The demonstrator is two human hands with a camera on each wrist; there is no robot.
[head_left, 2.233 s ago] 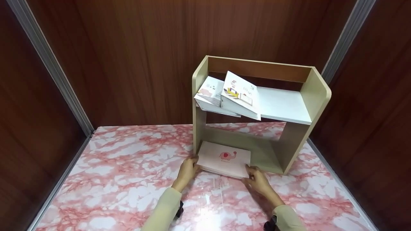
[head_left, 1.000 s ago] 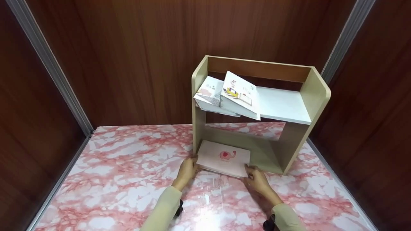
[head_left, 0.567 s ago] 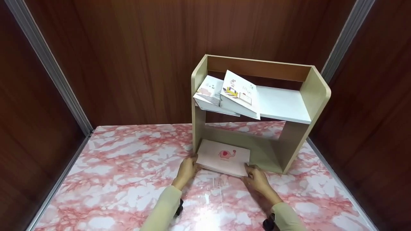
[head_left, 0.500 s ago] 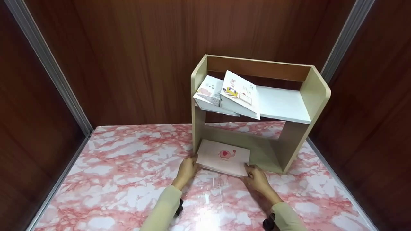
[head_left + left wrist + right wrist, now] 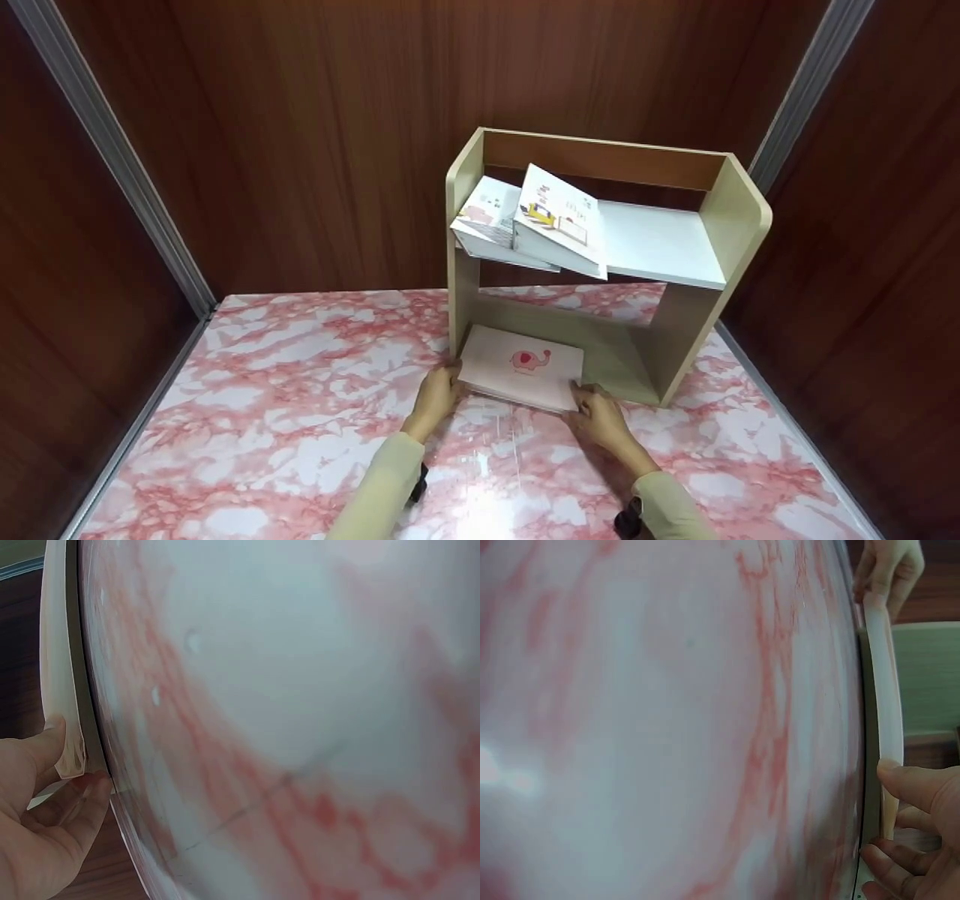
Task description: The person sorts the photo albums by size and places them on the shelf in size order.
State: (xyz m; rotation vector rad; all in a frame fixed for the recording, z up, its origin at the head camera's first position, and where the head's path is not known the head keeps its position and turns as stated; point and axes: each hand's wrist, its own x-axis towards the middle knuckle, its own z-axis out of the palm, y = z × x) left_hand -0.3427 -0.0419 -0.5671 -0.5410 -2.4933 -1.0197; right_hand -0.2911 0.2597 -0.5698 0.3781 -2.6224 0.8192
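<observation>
A pale pink book [image 5: 517, 379] with a red elephant on its cover lies flat on the lower shelf, at the left side, its front edge close to the shelf's front. My left hand [image 5: 435, 397] holds its near left corner. In the left wrist view the thumb [image 5: 51, 742] presses the book's edge [image 5: 61, 675], with the other fingers bent around the corner. At the near right corner my right hand [image 5: 600, 421] grips the book. The right wrist view has that thumb [image 5: 911, 784] on the book's edge [image 5: 886, 690], fingers curled beside it.
The two-tier wooden bookshelf [image 5: 739, 232] stands on a red-and-white marbled table [image 5: 300, 375]. Two white books lie tilted on its upper shelf: one [image 5: 491, 206] at the left, another [image 5: 559, 217] overlapping it. Both jut over the front edge. Dark wood panels [image 5: 337, 150] surround the table.
The pink book has slid very slightly deeper into the lower shelf, with both hands keeping their places at its corners. The upper books have not moved.
</observation>
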